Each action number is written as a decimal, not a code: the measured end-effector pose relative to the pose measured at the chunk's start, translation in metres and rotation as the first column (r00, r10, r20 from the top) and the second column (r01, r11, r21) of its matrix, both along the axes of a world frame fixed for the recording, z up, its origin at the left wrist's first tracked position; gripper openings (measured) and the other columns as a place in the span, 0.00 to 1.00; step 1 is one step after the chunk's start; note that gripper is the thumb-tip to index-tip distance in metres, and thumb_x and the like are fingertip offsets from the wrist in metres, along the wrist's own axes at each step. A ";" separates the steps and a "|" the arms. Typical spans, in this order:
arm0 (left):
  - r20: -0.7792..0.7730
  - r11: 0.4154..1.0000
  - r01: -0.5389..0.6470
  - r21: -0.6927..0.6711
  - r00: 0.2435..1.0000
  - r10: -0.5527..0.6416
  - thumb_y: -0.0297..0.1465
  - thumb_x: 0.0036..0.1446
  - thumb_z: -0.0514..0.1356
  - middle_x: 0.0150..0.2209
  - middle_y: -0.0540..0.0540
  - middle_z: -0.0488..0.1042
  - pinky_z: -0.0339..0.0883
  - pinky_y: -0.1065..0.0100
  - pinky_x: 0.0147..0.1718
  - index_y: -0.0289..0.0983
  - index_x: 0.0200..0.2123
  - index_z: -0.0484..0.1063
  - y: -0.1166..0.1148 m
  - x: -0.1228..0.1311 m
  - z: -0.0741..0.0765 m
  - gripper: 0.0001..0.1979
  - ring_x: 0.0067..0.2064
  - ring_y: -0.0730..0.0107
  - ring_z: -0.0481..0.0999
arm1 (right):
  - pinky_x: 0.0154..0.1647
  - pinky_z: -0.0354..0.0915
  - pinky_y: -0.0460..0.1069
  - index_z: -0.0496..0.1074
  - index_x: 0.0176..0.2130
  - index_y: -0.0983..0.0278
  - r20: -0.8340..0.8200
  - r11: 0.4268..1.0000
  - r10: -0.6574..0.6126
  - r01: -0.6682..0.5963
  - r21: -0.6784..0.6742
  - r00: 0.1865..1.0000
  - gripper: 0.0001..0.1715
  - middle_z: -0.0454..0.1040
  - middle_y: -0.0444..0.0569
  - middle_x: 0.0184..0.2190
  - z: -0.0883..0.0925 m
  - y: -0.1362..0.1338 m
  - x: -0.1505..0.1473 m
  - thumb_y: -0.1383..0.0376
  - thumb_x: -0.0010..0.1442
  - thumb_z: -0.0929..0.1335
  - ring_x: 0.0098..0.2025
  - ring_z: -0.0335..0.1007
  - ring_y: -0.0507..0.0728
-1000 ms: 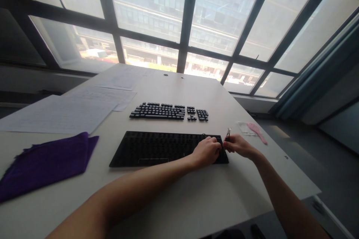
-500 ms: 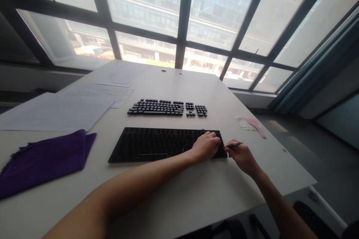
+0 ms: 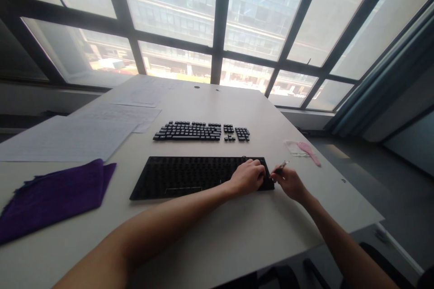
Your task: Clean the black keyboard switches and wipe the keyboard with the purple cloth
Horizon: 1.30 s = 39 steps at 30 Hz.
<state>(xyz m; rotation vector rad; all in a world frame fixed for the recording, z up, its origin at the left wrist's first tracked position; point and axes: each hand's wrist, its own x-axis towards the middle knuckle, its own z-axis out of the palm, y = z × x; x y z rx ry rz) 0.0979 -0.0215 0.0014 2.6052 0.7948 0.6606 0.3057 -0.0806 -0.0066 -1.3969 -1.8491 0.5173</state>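
A black keyboard base (image 3: 190,172), stripped of its keycaps, lies flat on the white table. My left hand (image 3: 248,176) rests on its right end, fingers curled down; the fingertips are hidden. Just past the right edge of the base, my right hand (image 3: 289,183) pinches a slim dark tool with a pale, shiny end (image 3: 282,167). That tool tilts up and to the right, and its exact kind is too small to tell. Behind the base, the removed black keycaps (image 3: 190,131) are laid out in keyboard order, with the number-pad group at the right.
A folded purple cloth (image 3: 64,196) lies at the left, below several white paper sheets (image 3: 68,137). On the right of the table (image 3: 237,230) are a pink-handled object (image 3: 308,151) and a clear, crumpled wrapper (image 3: 294,149). Large windows stand behind the table.
The tool in my right hand has swung from nearly level to a steeper upward tilt. My left hand stays on the keyboard base.
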 end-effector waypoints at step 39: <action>0.248 0.979 0.084 -0.187 0.968 -0.036 0.29 0.51 0.67 0.41 0.46 0.77 0.66 0.63 0.47 0.39 0.47 0.74 -0.001 0.017 -0.001 0.17 0.47 0.59 0.72 | 0.31 0.68 0.51 0.71 0.37 0.62 -0.268 0.945 -0.266 0.305 0.116 0.926 0.18 0.75 0.49 0.28 -0.019 0.000 -0.010 0.50 0.63 0.67 0.28 0.70 0.57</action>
